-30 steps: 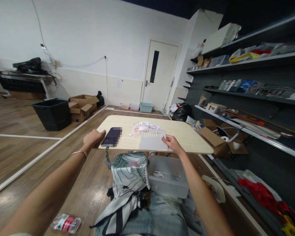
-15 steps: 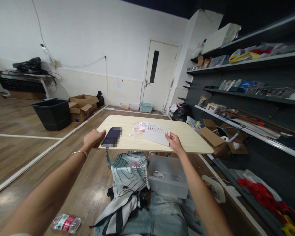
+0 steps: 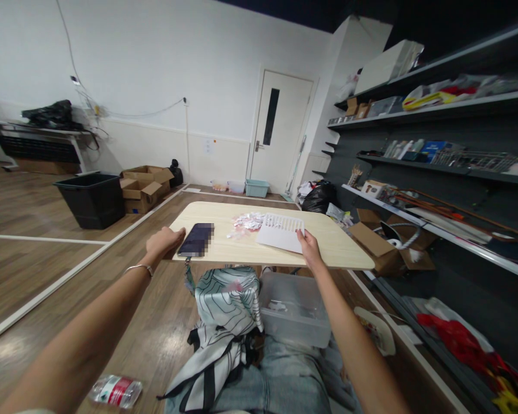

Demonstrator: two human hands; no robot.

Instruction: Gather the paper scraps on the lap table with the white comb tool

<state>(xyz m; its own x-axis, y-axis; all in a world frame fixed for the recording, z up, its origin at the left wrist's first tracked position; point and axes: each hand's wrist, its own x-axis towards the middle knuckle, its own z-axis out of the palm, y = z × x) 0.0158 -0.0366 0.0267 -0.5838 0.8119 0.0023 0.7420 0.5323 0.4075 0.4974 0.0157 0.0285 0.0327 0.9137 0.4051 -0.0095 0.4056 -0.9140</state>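
Observation:
My right hand (image 3: 309, 248) pinches the lower right edge of a white card with a row of slots (image 3: 280, 237), tilted just over the small pale table (image 3: 332, 241). Beyond and left of the card, a loose pile of small white and pinkish pieces (image 3: 247, 222) lies on the tabletop, partly covered by it. My left hand (image 3: 162, 242) is closed around the table's left edge, its fingertips hidden. Right beside it lies a dark phone (image 3: 194, 238), partly pixelated, with a strap (image 3: 189, 276) hanging over the front edge.
A clear plastic bin (image 3: 296, 322) stands below the table, beside a striped cloth (image 3: 224, 316). On the floor are a plastic bottle (image 3: 116, 392), a black bin (image 3: 90, 201) and cardboard boxes (image 3: 144, 190). Loaded shelves (image 3: 449, 164) line the right side.
My right hand has shifted the slotted card slightly to the right, and its tilt has changed. The left hand and the phone look the same.

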